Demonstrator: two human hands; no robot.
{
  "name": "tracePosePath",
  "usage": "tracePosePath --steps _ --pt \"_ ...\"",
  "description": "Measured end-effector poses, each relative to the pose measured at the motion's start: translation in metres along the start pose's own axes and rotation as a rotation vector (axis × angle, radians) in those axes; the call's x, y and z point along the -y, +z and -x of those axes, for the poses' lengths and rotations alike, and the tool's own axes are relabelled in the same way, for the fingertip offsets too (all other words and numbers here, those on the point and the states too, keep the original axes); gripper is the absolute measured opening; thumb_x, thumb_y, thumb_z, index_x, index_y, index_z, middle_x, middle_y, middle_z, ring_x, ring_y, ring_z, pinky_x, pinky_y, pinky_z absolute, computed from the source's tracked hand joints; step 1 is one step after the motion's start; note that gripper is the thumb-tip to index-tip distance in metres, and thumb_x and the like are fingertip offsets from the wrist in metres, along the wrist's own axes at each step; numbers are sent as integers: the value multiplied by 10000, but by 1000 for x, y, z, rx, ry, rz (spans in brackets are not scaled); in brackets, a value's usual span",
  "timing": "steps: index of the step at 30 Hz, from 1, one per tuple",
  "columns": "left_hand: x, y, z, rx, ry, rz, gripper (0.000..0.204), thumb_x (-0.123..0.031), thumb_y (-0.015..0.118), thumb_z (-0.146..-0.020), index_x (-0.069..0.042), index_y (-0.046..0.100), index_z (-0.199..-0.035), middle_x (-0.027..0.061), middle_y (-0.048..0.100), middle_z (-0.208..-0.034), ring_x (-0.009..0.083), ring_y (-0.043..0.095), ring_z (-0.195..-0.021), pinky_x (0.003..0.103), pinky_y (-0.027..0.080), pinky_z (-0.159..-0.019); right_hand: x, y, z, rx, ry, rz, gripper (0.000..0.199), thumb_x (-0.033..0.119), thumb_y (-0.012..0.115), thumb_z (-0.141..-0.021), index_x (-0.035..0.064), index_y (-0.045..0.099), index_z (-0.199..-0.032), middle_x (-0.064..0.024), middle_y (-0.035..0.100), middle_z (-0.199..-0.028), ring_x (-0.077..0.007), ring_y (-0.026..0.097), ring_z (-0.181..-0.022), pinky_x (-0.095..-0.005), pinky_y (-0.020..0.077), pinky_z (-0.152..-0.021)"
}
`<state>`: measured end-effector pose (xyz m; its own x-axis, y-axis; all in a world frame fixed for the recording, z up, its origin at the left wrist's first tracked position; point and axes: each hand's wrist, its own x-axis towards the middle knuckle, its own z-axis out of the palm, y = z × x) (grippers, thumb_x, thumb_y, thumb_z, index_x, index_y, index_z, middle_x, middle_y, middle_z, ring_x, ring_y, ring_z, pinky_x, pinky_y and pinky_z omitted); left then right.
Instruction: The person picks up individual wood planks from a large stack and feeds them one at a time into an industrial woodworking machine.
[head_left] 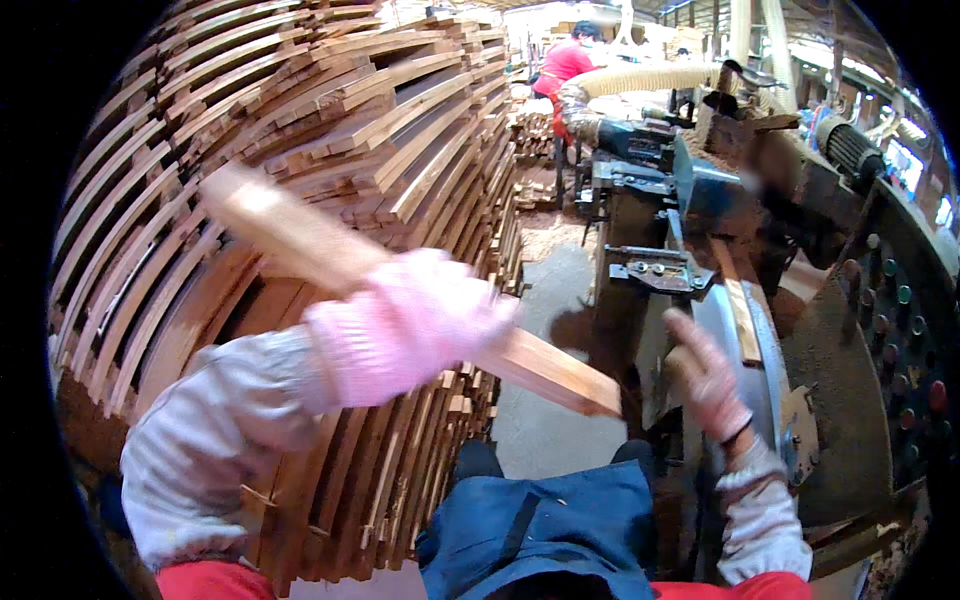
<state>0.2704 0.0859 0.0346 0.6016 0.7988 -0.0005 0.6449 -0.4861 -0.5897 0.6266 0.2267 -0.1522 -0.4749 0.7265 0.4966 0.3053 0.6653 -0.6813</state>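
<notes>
Blue apron (545, 530) at 6 o'clock; left hand (405, 325) grips wood strip (290, 235), unfed; right hand (705, 375) open beside machine (700, 200) at 2 o'clock; big stack (300, 130) remains.

My left hand (405, 325) is smearing into a pink blur, so I can't tell how my fingers are wrapping the wooden slat (400, 290); its middle is hiding under the glove. My right hand (705, 375) is blurring too, so contact with the strip (740, 315) on the machine is unclear. The stack of slats (300, 150) is getting cut off by the dark rim.
</notes>
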Motion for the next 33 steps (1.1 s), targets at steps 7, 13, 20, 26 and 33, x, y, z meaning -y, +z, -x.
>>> tracePosePath --steps 7,13,20,26,33 --pt "-59 3 -138 -651 191 -66 268 -248 656 -903 -124 643 -1139 33 653 -944 230 673 -916 436 546 -848 98 -13 123 -136 278 353 989 234 910 -717 17 476 -1578 -268 716 -1258 -415 730 -1109 -419 582 -952" --pt "39 -2 -75 -584 -18 130 376 -41 655 -855 -71 697 -1227 116 747 -1031 306 746 -977 449 606 -906 95 -41 238 12 845 945 949 238 853 -780 7 439 -1602 -228 684 -1273 -427 653 -1115 -495 520 -982" --pt "164 72 189 -219 -747 -218 470 -135 735 -913 -66 663 -1373 169 725 -1176 388 681 -1049 473 552 -894 -14 -33 182 -320 576 1141 901 301 766 -875 26 375 -1640 -235 611 -1396 -431 600 -1207 -517 476 -1046" --pt "190 129 314 1100 -1349 -174 914 -509 671 -973 -106 282 -1696 92 392 -1713 228 450 -1517 385 411 -1222 -99 -63 32 -261 653 1047 847 407 690 -974 102 325 -1674 -233 558 -1523 -420 589 -1314 -513 469 -1112" --pt "167 189 476 770 -1406 -217 1046 -469 801 -838 11 338 -1643 231 377 -1690 319 419 -1529 359 335 -1268 -148 -27 37 -368 405 1076 776 463 687 -967 175 423 -1637 -116 657 -1289 -338 645 -1065 -469 527 -939"
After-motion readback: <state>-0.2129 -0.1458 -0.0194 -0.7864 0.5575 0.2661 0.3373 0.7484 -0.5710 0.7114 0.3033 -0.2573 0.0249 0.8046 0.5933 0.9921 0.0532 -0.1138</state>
